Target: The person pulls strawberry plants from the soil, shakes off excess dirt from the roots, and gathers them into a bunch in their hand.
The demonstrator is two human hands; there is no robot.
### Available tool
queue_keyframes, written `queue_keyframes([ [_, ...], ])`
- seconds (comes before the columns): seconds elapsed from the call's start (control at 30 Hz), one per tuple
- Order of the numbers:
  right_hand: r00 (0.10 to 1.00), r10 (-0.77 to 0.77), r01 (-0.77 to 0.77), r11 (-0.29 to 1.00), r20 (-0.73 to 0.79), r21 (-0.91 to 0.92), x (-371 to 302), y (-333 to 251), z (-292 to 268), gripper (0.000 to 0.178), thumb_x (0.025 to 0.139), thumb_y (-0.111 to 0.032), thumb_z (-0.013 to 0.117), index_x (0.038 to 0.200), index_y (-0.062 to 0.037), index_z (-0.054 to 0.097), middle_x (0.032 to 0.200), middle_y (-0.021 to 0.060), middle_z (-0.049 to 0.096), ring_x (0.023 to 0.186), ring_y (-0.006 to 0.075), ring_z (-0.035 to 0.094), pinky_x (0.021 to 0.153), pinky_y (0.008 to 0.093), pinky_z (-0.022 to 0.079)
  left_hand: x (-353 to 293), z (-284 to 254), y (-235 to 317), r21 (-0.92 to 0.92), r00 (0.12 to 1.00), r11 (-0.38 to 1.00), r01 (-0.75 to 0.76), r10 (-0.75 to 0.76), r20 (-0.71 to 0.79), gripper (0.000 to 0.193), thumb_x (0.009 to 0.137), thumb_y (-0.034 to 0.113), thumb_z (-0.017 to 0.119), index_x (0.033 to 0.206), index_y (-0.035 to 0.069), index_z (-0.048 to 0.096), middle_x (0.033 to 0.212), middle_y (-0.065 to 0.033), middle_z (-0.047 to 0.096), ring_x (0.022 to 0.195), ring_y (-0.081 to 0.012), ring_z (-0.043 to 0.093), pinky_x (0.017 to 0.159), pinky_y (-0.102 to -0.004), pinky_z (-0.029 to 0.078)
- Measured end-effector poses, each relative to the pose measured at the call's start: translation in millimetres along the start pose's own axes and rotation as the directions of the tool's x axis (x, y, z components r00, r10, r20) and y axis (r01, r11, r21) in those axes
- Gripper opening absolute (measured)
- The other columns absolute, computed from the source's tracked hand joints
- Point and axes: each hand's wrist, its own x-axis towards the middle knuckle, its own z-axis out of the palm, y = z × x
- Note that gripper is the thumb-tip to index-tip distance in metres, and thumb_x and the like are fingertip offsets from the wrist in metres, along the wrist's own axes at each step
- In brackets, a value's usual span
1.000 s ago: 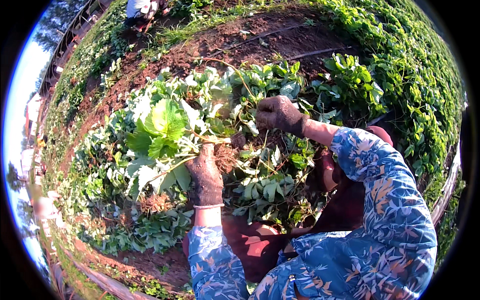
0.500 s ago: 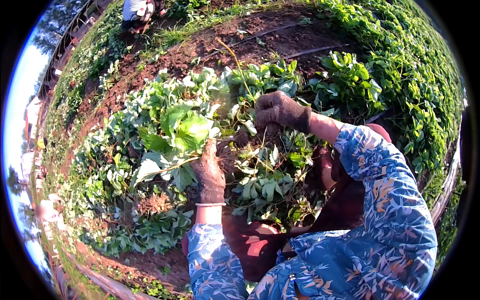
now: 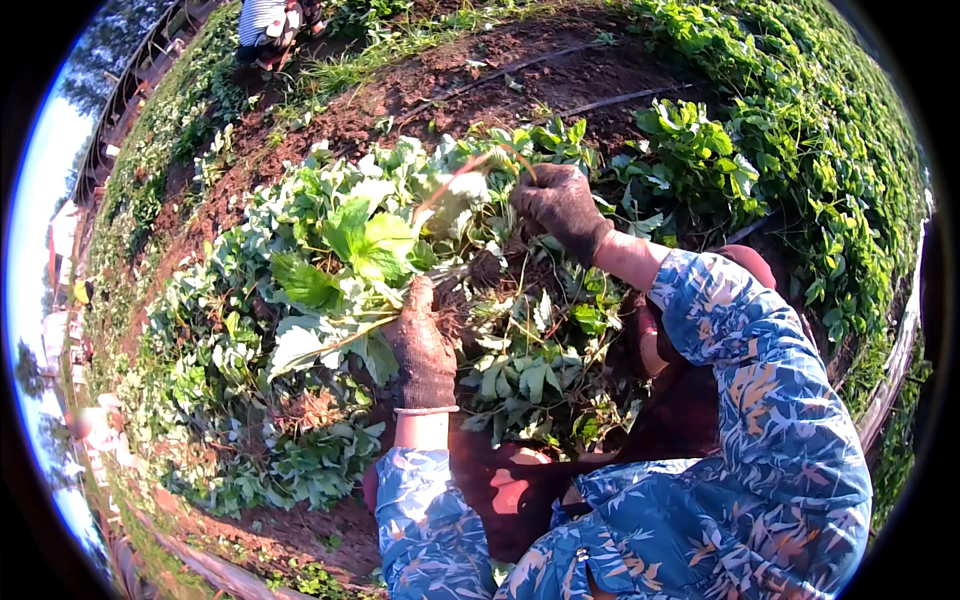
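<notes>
My left hand (image 3: 422,345), in a soiled brown knit glove, is closed around a bunch of leafy plants (image 3: 375,245). Their broad, toothed green leaves fan out to the left of the fist, and brown roots (image 3: 452,318) stick out on its right side. Farther right and a little higher, my right hand (image 3: 562,208) wears the same kind of glove, its fingers closed. A thin reddish stem (image 3: 465,170) arches leftward from those fingers, partly blurred. Just under both hands lies a heap of similar cut or pulled plants (image 3: 520,375), some of them wilted.
Brown bare soil (image 3: 450,85) with a thin dark line across it stretches beyond the heap. Dense green plants (image 3: 800,150) grow on the right. Another person (image 3: 270,28) is at the far upper left. My knees are close below the heap.
My right hand has shifted slightly up and left. The stem, which earlier stood up toward the upper left, now bends over toward the left-hand bunch. My left hand has barely moved.
</notes>
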Motion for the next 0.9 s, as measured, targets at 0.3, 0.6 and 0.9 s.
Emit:
queue_keyframes([
  [0.3, 0.524, 0.203, -0.447, 0.892, 0.828, 0.065, -5.2, 55.5, 4.7, 0.042, 0.087, -0.045, 0.066, 0.085, -0.0031, 0.064, 0.074, 0.0032, 0.062, 0.065, 0.0145, 0.06, 0.06, 0.0336, 0.05, -7.1, -25.8, 17.8, 0.51, 0.939, 0.825, -0.244, 0.068, 0.338, 0.022, 0.092, 0.011, 0.054, 0.109, 0.0, 0.065, 0.102, -0.0088, 0.066, 0.094, -0.0182, 0.061, 0.087, -0.0326, 0.047],
  [0.6, 0.806, 0.051, -0.183, 0.969, 0.59, 0.166, -21.0, 26.0, 36.3, 0.019, 0.086, -0.017, 0.069, 0.092, 0.0013, 0.07, 0.071, 0.0056, 0.068, 0.064, 0.0111, 0.063, 0.061, 0.0271, 0.053, -7.7, -3.1, -10.7, 0.228, 0.993, 0.969, -0.089, 0.07, 0.093, 0.038, 0.079, 0.012, 0.075, 0.112, 0.0, 0.06, 0.102, -0.0062, 0.065, 0.087, -0.0154, 0.061, 0.079, -0.0314, 0.051],
  [0.9, 0.807, -0.362, 0.465, 0.876, 0.467, -0.124, -19.0, 25.1, 54.4, 0.02, 0.081, -0.02, 0.068, 0.09, -0.0026, 0.07, 0.092, 0.0112, 0.068, 0.083, 0.0238, 0.065, 0.075, 0.0351, 0.052, -19.2, 12.9, -1.9, 0.14, 0.992, 0.983, 0.12, -0.124, 0.021, 0.025, 0.081, 0.01, 0.069, 0.1, -0.007, 0.065, 0.095, -0.0095, 0.067, 0.082, -0.0177, 0.066, 0.071, -0.0301, 0.056],
])
